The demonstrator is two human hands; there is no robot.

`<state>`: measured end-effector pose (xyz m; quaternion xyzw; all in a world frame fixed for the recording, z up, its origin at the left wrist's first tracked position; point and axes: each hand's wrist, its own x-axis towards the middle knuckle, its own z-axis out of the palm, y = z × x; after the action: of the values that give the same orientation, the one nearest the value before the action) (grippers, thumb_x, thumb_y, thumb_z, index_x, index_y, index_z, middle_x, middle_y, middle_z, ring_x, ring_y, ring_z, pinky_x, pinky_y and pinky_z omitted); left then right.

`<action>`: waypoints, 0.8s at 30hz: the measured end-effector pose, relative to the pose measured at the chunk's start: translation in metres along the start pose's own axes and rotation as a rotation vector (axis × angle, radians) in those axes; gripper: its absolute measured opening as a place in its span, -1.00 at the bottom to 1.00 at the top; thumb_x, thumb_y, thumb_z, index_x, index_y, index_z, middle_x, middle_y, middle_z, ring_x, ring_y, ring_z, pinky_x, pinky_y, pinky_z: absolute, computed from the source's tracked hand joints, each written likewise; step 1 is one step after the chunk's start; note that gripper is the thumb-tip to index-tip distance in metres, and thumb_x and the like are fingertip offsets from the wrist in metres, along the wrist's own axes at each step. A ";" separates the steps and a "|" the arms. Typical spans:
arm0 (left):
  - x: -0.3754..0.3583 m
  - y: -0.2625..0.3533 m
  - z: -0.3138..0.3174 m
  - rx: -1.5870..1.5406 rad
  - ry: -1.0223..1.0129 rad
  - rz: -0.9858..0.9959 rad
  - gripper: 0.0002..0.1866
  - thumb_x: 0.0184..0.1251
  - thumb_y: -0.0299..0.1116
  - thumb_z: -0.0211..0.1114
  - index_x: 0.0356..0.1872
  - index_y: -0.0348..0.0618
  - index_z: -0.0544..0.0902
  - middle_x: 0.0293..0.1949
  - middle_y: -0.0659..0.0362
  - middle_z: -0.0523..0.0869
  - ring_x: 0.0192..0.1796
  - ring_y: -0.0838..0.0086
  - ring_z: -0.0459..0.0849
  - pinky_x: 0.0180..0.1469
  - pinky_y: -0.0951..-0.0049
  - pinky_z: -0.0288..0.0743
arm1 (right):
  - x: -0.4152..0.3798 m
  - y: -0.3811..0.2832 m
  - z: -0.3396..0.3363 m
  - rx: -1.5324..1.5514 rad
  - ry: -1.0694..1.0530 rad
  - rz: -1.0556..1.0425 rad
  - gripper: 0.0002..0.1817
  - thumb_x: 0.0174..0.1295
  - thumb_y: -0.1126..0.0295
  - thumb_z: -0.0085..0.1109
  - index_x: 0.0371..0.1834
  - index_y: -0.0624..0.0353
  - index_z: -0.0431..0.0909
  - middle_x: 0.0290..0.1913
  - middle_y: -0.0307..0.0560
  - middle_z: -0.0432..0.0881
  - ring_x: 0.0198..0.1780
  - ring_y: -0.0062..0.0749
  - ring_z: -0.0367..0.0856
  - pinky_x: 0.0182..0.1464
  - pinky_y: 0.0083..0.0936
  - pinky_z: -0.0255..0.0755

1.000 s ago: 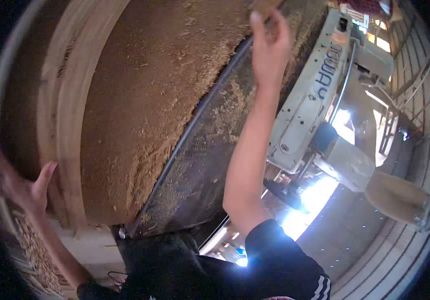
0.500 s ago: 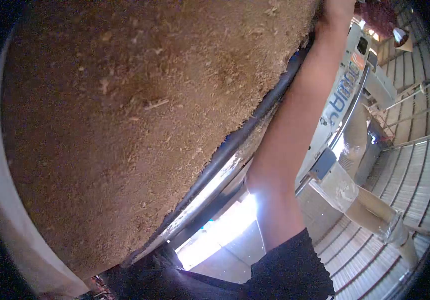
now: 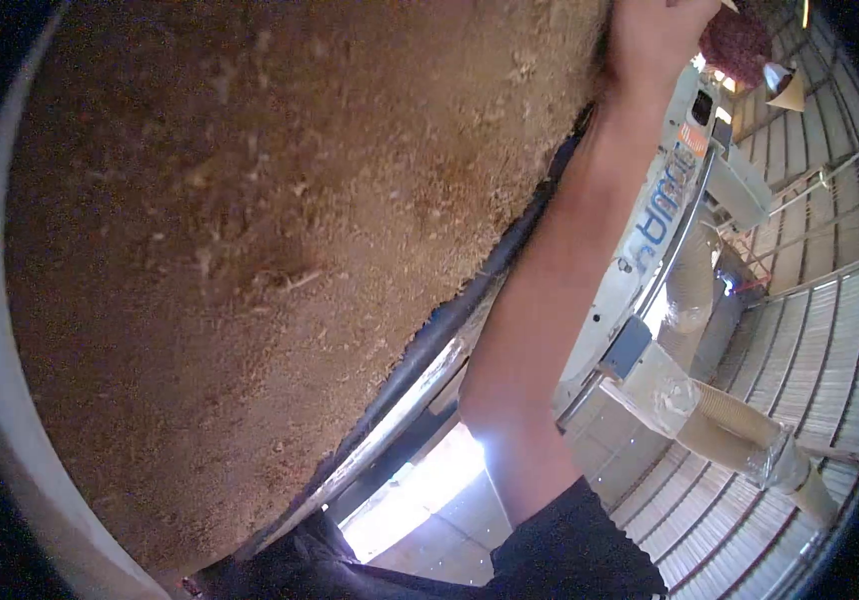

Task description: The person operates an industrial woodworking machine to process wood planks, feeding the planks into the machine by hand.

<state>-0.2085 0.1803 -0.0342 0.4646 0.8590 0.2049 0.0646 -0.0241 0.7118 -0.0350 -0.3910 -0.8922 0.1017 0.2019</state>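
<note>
My right arm reaches up from a black sleeve at the bottom right. My right hand (image 3: 655, 45) is at the top edge of the view, its fingers mostly cut off by the frame, so what they hold, if anything, cannot be made out. It is beside the upper right edge of a large rough brown surface (image 3: 250, 250) covered with what looks like sawdust and wood chips. A dark rounded rim (image 3: 450, 330) runs along that surface, below my forearm. My left hand is not in view.
The view is strongly tilted. Behind my arm stands a pale machine panel (image 3: 640, 225) with blue lettering. Beige ribbed ducts (image 3: 725, 440) wrapped in clear plastic hang at the right, under a corrugated metal roof (image 3: 800, 350). A dark red round thing (image 3: 737, 45) is at the top right.
My right hand and forearm have shifted left and slightly down in the view, and more of the hand shows. The machine panel and ducts have shifted too, as the camera moves.
</note>
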 end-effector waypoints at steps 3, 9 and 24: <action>-0.001 0.002 -0.004 0.012 0.012 -0.005 0.53 -0.36 0.67 0.38 0.64 -0.21 0.19 0.62 -0.17 0.20 0.64 -0.05 0.13 0.61 -0.06 -0.07 | -0.024 -0.039 -0.002 -0.395 0.074 -0.003 -0.37 0.48 -0.10 0.19 0.23 0.31 0.46 0.19 0.35 0.61 0.26 0.17 0.58 0.30 -0.12 0.39; -0.002 0.014 -0.027 0.103 0.036 -0.008 0.55 -0.39 0.71 0.34 0.64 -0.22 0.20 0.62 -0.18 0.20 0.64 -0.06 0.13 0.60 -0.06 -0.06 | -0.079 -0.054 -0.001 -0.170 0.092 -0.073 -0.10 0.43 -0.14 0.21 0.56 0.36 0.16 0.44 0.27 0.49 0.56 0.41 0.20 0.59 0.08 0.05; -0.005 0.050 -0.030 0.165 0.235 -0.130 0.40 -0.19 0.69 0.35 0.69 0.14 0.12 0.66 -0.09 0.05 0.71 0.03 -0.05 0.60 -0.33 -0.39 | -0.292 -0.201 -0.074 -0.213 -0.149 0.007 -0.06 0.44 -0.35 -0.02 0.58 0.19 0.08 0.70 0.28 -0.10 0.66 0.54 -0.19 0.50 0.65 -0.27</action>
<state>-0.1756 0.1915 0.0128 0.3847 0.9029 0.1818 -0.0616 0.0556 0.3622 0.0176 -0.4046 -0.9091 0.0359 0.0920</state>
